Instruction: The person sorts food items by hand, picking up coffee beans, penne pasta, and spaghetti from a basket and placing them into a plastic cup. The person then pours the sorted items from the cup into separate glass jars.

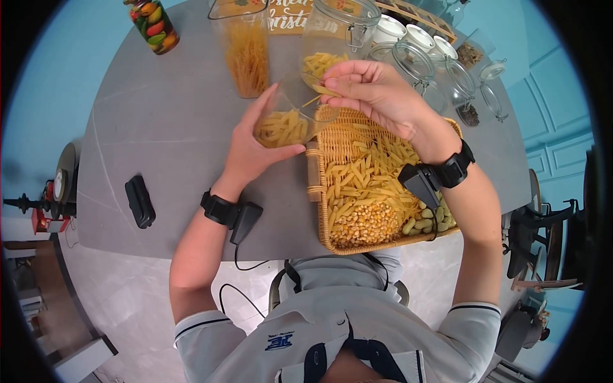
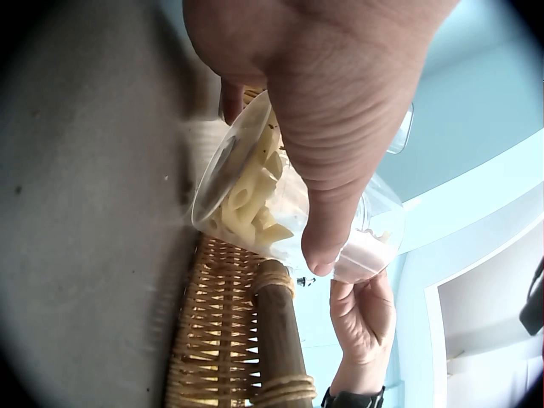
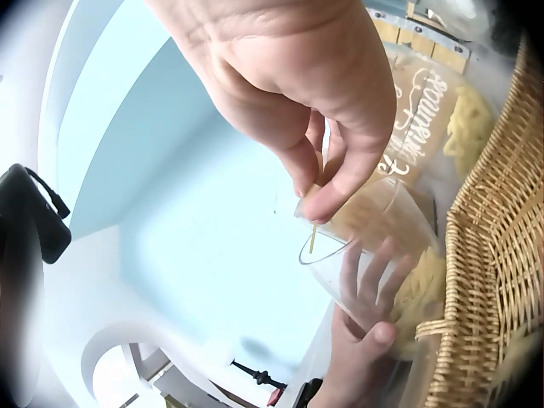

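My left hand [image 1: 250,145] grips a clear cup [image 2: 297,200], tilted, with penne [image 1: 281,127] lying at its bottom. Thumb and fingers wrap the cup's sides. Over the cup's mouth, my right hand [image 1: 373,92] pinches a few thin yellow pasta pieces [image 1: 327,91] between thumb and fingertips. One slim piece [image 3: 313,240] points down at the rim in the right wrist view. Right beside the cup sits a wicker basket [image 1: 338,124] with loose penne [image 1: 357,179], corn kernels [image 1: 364,225] and unshelled peanuts [image 1: 421,222]. The basket's wooden handle [image 2: 280,331] is close to my left hand.
Behind the cup stand a clear container of thin pasta [image 1: 248,60] and a clip-lid glass jar [image 1: 338,32] with penne. More clip-lid jars [image 1: 412,60] and white lidded pots [image 1: 418,37] line the back right. A black case [image 1: 139,201] lies left; a fruit-patterned tumbler [image 1: 153,27] stands farther back.
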The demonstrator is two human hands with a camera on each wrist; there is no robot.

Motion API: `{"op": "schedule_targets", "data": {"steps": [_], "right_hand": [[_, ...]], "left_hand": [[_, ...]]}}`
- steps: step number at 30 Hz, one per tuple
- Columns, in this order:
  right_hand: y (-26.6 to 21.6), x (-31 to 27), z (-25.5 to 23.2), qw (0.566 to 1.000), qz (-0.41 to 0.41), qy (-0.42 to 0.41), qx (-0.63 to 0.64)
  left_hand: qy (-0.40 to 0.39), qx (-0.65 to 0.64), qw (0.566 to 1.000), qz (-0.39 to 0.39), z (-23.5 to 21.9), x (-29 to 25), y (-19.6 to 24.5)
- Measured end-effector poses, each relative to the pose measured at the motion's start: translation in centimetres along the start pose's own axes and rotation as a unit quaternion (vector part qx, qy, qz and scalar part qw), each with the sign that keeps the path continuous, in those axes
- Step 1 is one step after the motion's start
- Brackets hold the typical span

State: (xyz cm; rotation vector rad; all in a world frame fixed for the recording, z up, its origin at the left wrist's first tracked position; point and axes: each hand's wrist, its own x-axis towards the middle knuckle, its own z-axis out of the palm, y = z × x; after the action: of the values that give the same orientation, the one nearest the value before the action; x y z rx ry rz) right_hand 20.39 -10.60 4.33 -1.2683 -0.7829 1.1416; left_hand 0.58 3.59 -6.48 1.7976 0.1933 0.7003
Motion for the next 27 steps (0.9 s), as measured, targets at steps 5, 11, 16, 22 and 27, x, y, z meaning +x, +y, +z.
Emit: {"op": "schedule_targets", "data": {"steps": [5,11,16,22,27], "right_hand": [[0.7,0.2,-1.4,0.997,0.046,-0.031,0.055],[0.4,0.6,-1.3,0.996,0.07,-0.051,0.036],[0.2,1.1,-1.6,0.991,0.078,-0.108,-0.014],[-0.6,0.9,-0.9,0.989,0.094,-0.103,-0.048],[-0.6,0.8,-0.4,0.988,0.06,-0.08,-0.118]], "left_hand": [[0.022,-0.022,0.999,0.009,0.3,-0.1,-0.3],[0.023,-0.013,1.0,0.007,0.3,0.0,-0.3],[-0.002,-0.004,1.0,-0.009,0.1,0.1,0.2],[-0.002,-0.009,1.0,-0.013,0.1,0.1,0.2],[-0.002,-0.005,1.0,-0.009,0.1,0.1,0.1]]}}
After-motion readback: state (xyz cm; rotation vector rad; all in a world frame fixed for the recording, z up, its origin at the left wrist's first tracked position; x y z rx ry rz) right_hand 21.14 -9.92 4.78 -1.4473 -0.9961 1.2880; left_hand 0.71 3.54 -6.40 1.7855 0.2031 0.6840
